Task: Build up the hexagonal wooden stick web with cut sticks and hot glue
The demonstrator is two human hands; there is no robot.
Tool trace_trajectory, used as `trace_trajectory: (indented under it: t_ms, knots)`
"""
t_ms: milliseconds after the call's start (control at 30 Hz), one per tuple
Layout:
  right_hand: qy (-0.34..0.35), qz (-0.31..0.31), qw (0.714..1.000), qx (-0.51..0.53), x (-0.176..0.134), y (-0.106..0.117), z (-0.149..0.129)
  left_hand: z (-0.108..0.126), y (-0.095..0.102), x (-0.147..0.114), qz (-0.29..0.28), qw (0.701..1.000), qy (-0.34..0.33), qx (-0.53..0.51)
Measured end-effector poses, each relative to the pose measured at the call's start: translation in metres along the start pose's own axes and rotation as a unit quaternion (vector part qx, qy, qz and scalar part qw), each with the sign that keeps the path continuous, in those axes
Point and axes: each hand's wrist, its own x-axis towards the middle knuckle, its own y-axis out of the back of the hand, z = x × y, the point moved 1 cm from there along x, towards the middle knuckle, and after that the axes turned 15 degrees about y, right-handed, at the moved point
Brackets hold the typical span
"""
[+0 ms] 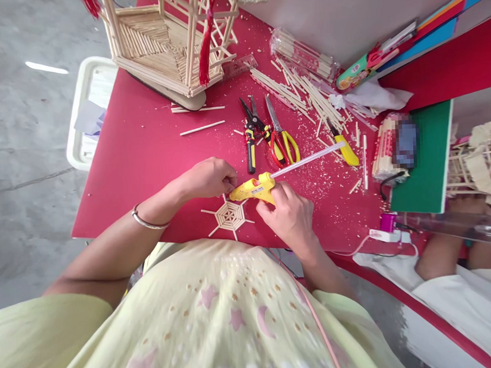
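My right hand [289,212] is wrapped round the handle of a yellow hot glue gun [249,191]. A long clear glue stick [309,159] sticks out of its back end, and its nozzle points left. Close to that nozzle, the fingers of my left hand [212,177] are pinched together; whatever they hold is hidden. Just below both hands, a small hexagonal web of wooden sticks [229,215] lies flat on the red table [126,151], with bare spoke ends jutting outward. The gun's front end is over its upper edge.
Beyond my hands lie black-and-yellow cutters [250,148], scissors [284,144], a yellow utility knife [349,151] and loose sticks [302,89]. A stick lantern frame [150,47] with red tassels stands at the back left. Another person's legs [439,257] are at the right.
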Motion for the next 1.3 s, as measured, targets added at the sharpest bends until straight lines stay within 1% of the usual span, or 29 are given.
trace_trajectory:
  t_ms: [333, 567, 833, 1000, 1133, 1300]
  knots:
    - [-0.012, -0.023, 1.000, 0.011, 0.000, 0.000, 0.000, 0.002, 0.002, 0.000, -0.006, 1.000, 0.010, 0.000]
    - [-0.008, -0.012, 1.000, 0.006, -0.003, 0.001, 0.002, 0.002, 0.003, -0.001, -0.017, 1.000, 0.011, -0.019]
    - [0.021, 0.012, 0.999, -0.035, -0.012, 0.013, 0.008, 0.003, 0.005, -0.001, -0.025, 0.999, 0.007, -0.021]
    - [0.025, 0.007, 0.998, -0.064, -0.017, 0.021, 0.012, 0.002, 0.004, -0.001, -0.024, 0.999, 0.003, -0.030]
    - [0.037, 0.009, 0.997, -0.070, -0.019, 0.024, 0.014, 0.002, 0.004, -0.001, -0.024, 0.999, -0.006, -0.026]
    - [0.044, 0.011, 0.996, -0.072, -0.017, 0.026, 0.013, 0.004, 0.004, -0.002, -0.026, 0.999, 0.000, -0.022]
